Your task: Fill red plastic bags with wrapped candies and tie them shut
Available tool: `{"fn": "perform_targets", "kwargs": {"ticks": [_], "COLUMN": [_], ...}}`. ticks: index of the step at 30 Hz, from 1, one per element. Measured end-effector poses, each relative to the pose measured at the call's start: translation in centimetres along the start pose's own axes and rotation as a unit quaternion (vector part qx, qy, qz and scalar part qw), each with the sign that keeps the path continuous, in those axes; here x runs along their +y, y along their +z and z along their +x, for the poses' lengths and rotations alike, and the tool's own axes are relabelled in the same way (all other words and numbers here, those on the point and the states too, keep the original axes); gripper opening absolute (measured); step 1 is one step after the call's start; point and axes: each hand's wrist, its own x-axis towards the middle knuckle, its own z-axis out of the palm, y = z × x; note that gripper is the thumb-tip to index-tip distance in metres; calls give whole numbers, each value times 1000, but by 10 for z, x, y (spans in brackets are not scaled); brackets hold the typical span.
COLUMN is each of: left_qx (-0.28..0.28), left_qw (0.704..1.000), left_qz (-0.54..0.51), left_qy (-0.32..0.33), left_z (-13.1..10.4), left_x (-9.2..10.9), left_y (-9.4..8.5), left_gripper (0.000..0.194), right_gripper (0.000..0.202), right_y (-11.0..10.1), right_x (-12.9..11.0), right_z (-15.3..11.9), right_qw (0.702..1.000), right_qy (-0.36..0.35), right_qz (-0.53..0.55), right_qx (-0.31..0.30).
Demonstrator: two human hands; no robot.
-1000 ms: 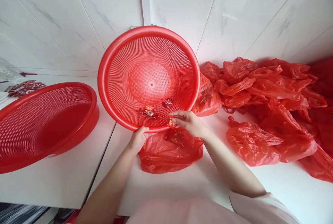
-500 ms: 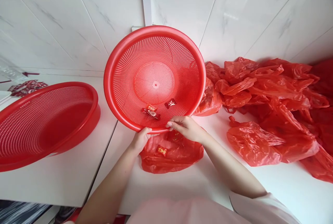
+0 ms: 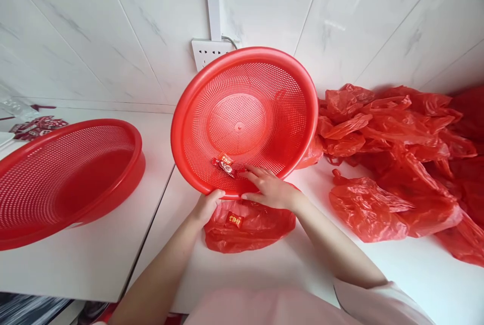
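Observation:
A red mesh basket (image 3: 196, 164) is tilted with its mouth toward me. My left hand (image 3: 207, 206) grips its near rim, thumb on top. My right hand (image 3: 270, 189) reaches over that rim, fingers stretched out inside and apart, the thumb by the rim; nothing shows in its grasp. Wrapped candies (image 3: 225, 164) lie inside, just left of my right fingertips, which partly hide the basket wall there. Beneath the near rim, a red plastic bag (image 3: 249, 237) rests on the table, with a small red candy packet (image 3: 235, 220) on it or in it.
Another red basket (image 3: 138, 164) stands tilted at the left. Dark red wrapped packets (image 3: 38, 127) lie behind it. Several red plastic bags (image 3: 393, 128) are heaped at the right. A power strip (image 3: 212, 53) is on the tiled wall behind the basket.
The basket has shifted right and slightly down, uncovering the power strip. My right hand has left the rim grip, its fingers now extended inside. One dark packet there is no longer visible.

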Motion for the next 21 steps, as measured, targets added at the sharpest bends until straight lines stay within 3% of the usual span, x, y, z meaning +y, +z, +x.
{"fn": "perform_targets", "kwargs": {"ticks": [4, 9, 12, 15, 21], "left_qx": [-5, -3, -18, -16, 1], "left_qw": [1000, 1000, 999, 999, 999], "left_qz": [-17, -29, -32, -32, -37], "left_qy": [-2, 0, 1, -7, 19], "left_z": [5, 8, 8, 8, 9], "left_x": [-1, -3, -4, -4, -2], "left_y": [-2, -7, -11, -11, -11], "left_gripper": [32, 37, 38, 38, 35], "right_gripper": [49, 27, 28, 37, 43], "right_y": [-9, -6, -7, -9, -9], "right_x": [-5, -4, 1, 4, 4], "right_z": [-2, 4, 6, 7, 7], "right_qw": [990, 951, 898, 844, 796], "right_qy": [-73, -5, 55, 85, 103], "right_qz": [120, 292, 416, 518, 589], "right_qx": [11, 102, 130, 106, 94]}}
